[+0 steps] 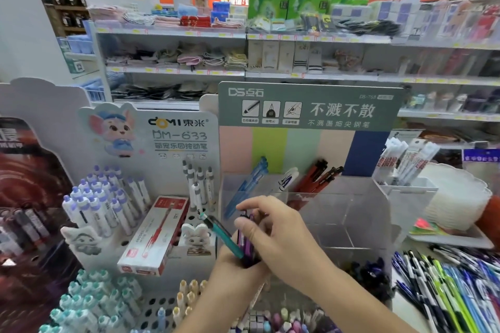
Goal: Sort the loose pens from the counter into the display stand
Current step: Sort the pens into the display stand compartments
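1. The left hand (232, 265) sits low in the middle of the view, forearm rising from the bottom edge, fingers curled round a bundle of pens (244, 240).
2. The right hand (276, 235) crosses above it (forearm entering from the lower right), thumb and forefinger pinching the bundle's top.
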